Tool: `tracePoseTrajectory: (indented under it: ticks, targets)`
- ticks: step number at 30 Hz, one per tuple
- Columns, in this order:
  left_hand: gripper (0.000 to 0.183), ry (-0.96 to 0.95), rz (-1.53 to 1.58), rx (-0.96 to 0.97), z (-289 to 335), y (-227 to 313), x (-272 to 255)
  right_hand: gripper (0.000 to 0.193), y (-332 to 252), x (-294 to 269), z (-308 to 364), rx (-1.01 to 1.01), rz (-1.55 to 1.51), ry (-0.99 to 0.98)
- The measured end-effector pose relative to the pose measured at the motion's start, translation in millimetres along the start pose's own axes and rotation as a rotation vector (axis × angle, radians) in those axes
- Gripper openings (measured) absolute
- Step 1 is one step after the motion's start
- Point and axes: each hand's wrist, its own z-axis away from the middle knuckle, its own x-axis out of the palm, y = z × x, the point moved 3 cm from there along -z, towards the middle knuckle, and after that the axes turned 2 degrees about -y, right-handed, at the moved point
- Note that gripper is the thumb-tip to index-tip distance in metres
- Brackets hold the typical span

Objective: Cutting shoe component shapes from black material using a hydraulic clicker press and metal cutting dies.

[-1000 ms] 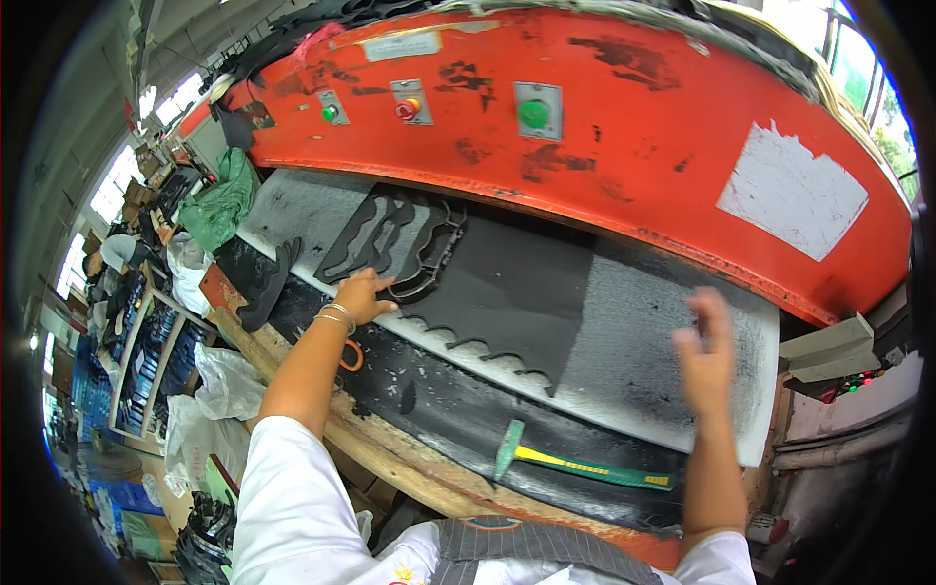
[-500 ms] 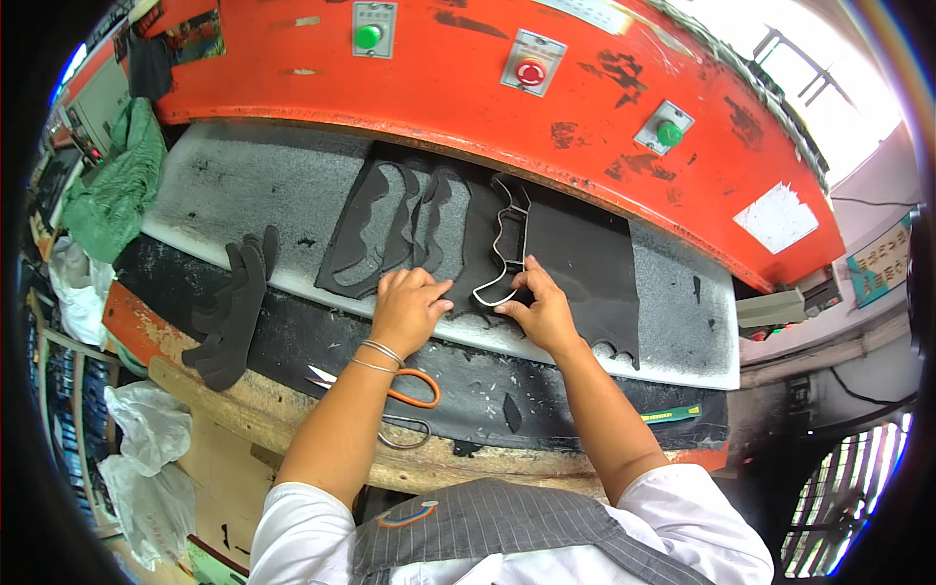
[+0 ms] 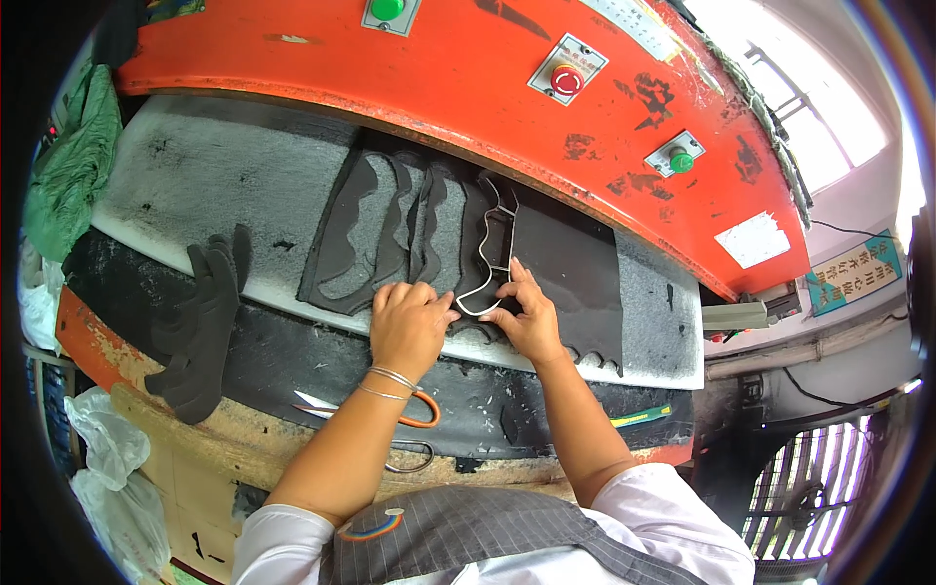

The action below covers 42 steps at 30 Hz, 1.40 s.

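Note:
My right hand [image 3: 531,317] pinches the lower end of a wavy metal cutting die [image 3: 489,274], thumb on the near side and fingers along its right wall. The die stands on a black foam-like sheet [image 3: 570,258]. My left hand [image 3: 409,327] rests on the sheet's near edge, fingers spread, its fingertips close to the die's lower left tip. Left of the die, the sheet has wavy cut-out openings [image 3: 447,226] through which the grey board shows.
The sheet lies on a grey board [image 3: 210,185] under a red machine beam [image 3: 429,73] with green and red buttons. Black cut pieces [image 3: 205,331] are piled at left. Orange-handled scissors [image 3: 421,410] and a green cutter knife [image 3: 642,416] lie on the near ledge.
The whole view has shifted a little. The die sits slightly nearer the cut-outs and my left fingertips. My right hand keeps its hold on it.

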Motion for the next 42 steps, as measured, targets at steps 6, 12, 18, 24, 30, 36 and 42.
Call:
tracePoseTrajectory:
  ticks: [6,12,18,24,30,36,42]
  targets:
    - [0.024,0.029,-0.022,0.031,-4,3,2,0.042,3,-3,-4,-0.064,0.048,-0.014]
    - [0.025,0.042,-0.04,0.04,-7,6,3,0.042,2,-8,-8,-0.099,0.054,-0.015]
    - [0.029,-0.039,-0.065,0.022,-10,13,-6,0.064,-6,-26,-6,0.023,-0.022,-0.113]
    - [0.019,0.39,0.106,0.049,-82,-14,-107,0.045,-33,-161,-39,-0.282,0.096,0.984]
    - [0.026,0.603,-0.171,0.319,-148,7,-225,0.058,-57,-229,-91,-0.304,0.428,1.243]
    - [0.032,0.202,0.115,-0.017,-90,45,-192,0.042,-53,-197,-26,-0.405,0.274,0.968]
    - [0.051,-0.379,0.023,0.262,90,116,-96,0.072,-106,-100,135,-0.118,0.068,-0.344]
